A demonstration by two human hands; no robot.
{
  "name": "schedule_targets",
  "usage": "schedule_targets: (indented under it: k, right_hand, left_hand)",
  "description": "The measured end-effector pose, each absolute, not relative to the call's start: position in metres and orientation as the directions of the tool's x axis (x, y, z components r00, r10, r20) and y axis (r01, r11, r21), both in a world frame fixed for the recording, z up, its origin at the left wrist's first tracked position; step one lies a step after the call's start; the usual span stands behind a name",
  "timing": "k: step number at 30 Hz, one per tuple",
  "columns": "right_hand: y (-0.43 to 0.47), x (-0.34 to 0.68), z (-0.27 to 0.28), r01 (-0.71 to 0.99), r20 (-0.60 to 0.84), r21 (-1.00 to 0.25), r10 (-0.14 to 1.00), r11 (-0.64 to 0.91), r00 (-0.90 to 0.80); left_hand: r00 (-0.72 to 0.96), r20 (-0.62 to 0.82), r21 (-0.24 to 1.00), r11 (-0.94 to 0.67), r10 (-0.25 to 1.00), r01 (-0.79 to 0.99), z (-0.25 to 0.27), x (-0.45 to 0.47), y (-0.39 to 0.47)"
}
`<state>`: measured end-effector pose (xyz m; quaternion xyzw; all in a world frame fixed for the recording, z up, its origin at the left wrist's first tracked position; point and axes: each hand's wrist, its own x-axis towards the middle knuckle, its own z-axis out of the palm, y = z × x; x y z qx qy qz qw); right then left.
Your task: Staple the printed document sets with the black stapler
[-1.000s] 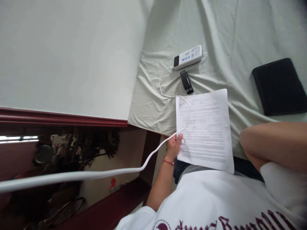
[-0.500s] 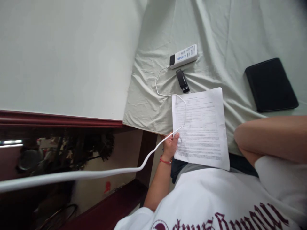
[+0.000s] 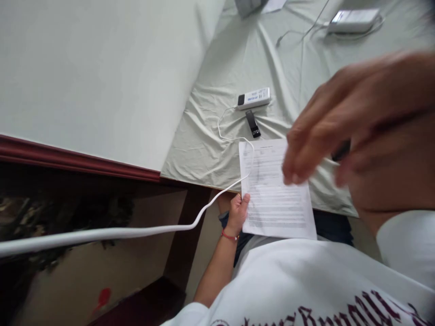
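My left hand, with a red string on its wrist, grips the left edge of a printed paper document. The thumb lies on top of the page. The document rests over the table edge, near my lap. My right hand is raised close to the camera, blurred by motion, above the right side of the page. Its fingers are bent and apart from the thumb, and I see nothing between them. Past the top of the page lies a small black object like a stapler.
A white power bank lies on the pale green cloth; its white cable crosses the page and runs toward the camera. Another white device with a cable lies farther back. A black item is mostly hidden behind my right hand.
My right hand has come up into view from the right, covering most of the black case. The view has shifted, showing more of the far table. My left hand keeps hold of the document.
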<state>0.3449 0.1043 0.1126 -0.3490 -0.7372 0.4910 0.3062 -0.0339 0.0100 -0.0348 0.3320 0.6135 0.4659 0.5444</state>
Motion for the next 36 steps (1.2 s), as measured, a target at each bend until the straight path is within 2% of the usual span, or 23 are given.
schedule_targets:
  k: [2, 3, 5, 7, 11, 16, 26, 32, 36]
  right_hand:
    - [0.154, 0.292, 0.129, 0.211, 0.076, -0.898, 0.608, 0.386, -0.790]
    - [0.173, 0.272, 0.128, 0.214, 0.059, -0.879, 0.545, 0.425, -0.837]
    - [0.192, 0.250, 0.109, 0.227, 0.239, -0.846, 0.725, 0.482, -0.645]
    - [0.189, 0.247, 0.076, 0.386, 0.345, -0.771, 0.842, 0.507, -0.415]
    - [0.164, 0.252, 0.020, 0.614, 0.406, -0.612, 0.865, 0.498, -0.296]
    - [0.158, 0.236, 0.004, 0.718, 0.338, -0.570, 0.910, 0.400, -0.238]
    - [0.177, 0.251, -0.015, 0.672, 0.142, -0.683, 0.954, 0.287, -0.264]
    - [0.179, 0.254, -0.014, 0.583, 0.189, -0.750, 0.946, 0.312, -0.263]
    - [0.177, 0.254, -0.014, 0.563, 0.263, -0.744, 0.932, 0.360, -0.248]
  left_hand:
    - [-0.135, -0.356, 0.932, 0.340, 0.925, -0.124, -0.037, -0.029, 0.000]
    - [-0.116, -0.354, 0.930, 0.337, 0.928, -0.146, -0.037, -0.027, -0.005]
    - [-0.099, -0.359, 0.921, 0.334, 0.928, -0.202, -0.038, -0.025, -0.013]
    - [-0.111, -0.372, 0.908, 0.336, 0.922, -0.249, -0.039, -0.023, -0.019]
    - [-0.132, -0.401, 0.888, 0.349, 0.906, -0.298, -0.041, -0.022, -0.024]
    - [-0.141, -0.386, 0.891, 0.330, 0.912, -0.311, -0.043, -0.017, -0.027]
    - [-0.158, -0.418, 0.872, 0.346, 0.895, -0.346, -0.035, -0.010, -0.032]
    - [-0.024, -0.565, 0.718, 0.477, 0.825, -0.507, -0.033, -0.013, -0.046]
    - [0.089, -0.658, 0.626, 0.609, 0.748, -0.487, -0.028, -0.016, -0.067]
